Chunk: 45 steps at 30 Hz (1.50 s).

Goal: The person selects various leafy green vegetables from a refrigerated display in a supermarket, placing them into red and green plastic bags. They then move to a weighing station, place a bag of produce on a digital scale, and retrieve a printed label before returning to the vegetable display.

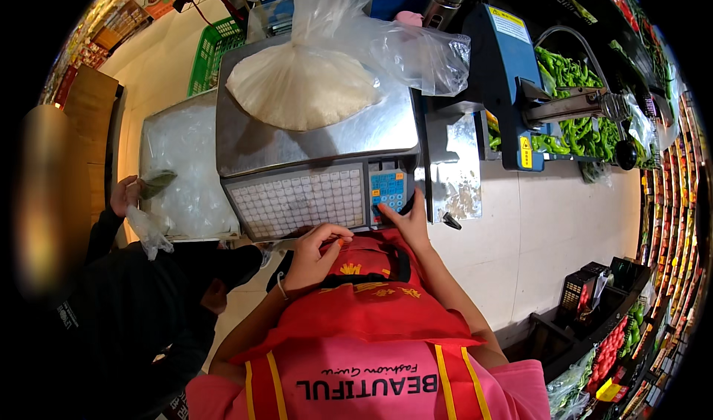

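Note:
A knotted clear plastic bag of pale grain, like rice (pixel 303 88), rests on the steel platform of a weighing scale (pixel 356 141). My right hand (pixel 409 222) is at the scale's front right corner, its thumb on the lower keys of the blue keypad (pixel 387 189) and its other fingers along the side edge. At the front edge, below the grid of white keys (pixel 301 203), my left hand (pixel 320 253) is loosely curled, thumb apart from the fingers, with no held thing visible. An orange spot shows at its thumb tip.
Another person's hand (pixel 123 196) holds a small plastic bag with something green (pixel 157 184) over a tray of clear bags (pixel 184 158) at left. A blue bag-sealing machine (pixel 504 86) stands at right before green peppers (pixel 579 119). A green basket (pixel 209 52) lies behind.

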Tool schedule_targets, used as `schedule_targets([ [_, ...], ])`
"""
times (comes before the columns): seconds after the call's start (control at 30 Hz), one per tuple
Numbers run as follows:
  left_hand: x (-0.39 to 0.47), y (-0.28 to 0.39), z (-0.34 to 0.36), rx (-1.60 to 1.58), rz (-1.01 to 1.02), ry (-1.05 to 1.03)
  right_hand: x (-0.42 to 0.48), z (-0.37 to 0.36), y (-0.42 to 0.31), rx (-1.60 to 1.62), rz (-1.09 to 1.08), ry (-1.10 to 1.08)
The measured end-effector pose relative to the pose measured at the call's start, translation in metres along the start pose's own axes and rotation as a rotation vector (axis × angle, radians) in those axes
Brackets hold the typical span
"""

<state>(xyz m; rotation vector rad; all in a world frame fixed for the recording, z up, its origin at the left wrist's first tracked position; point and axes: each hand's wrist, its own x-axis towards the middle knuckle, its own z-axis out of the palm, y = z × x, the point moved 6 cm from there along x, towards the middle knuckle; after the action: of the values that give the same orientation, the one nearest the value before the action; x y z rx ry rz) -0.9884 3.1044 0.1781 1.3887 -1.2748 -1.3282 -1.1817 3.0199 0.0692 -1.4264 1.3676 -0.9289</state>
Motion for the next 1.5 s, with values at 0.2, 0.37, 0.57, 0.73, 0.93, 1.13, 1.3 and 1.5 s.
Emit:
schedule_targets([
  [0.2,0.006,0.001,0.000,0.114,0.070,-0.019,0.011,0.010,0.012,-0.110,0.054,0.183],
  [0.37,0.010,0.015,-0.006,0.140,0.103,-0.034,0.010,0.009,0.013,-0.174,0.018,0.223],
  [0.57,0.017,0.028,-0.004,0.182,0.187,-0.085,0.000,-0.011,-0.050,-0.336,-0.155,0.431],
  [0.73,0.019,0.028,-0.001,0.200,0.210,-0.106,0.013,0.026,-0.045,0.722,0.384,0.112],
  [0.93,0.015,0.034,-0.006,0.207,0.218,-0.088,0.024,0.041,-0.034,1.005,0.540,0.180],
  [1.13,0.011,0.027,-0.007,0.197,0.232,-0.066,0.028,0.038,-0.031,0.956,0.499,0.242],
  [1.3,0.010,0.028,-0.008,0.193,0.206,-0.068,0.026,0.025,-0.048,0.825,0.462,0.277],
  [1.5,0.009,0.000,-0.024,0.120,0.077,0.049,-0.008,0.034,-0.180,0.968,0.264,-0.163],
])
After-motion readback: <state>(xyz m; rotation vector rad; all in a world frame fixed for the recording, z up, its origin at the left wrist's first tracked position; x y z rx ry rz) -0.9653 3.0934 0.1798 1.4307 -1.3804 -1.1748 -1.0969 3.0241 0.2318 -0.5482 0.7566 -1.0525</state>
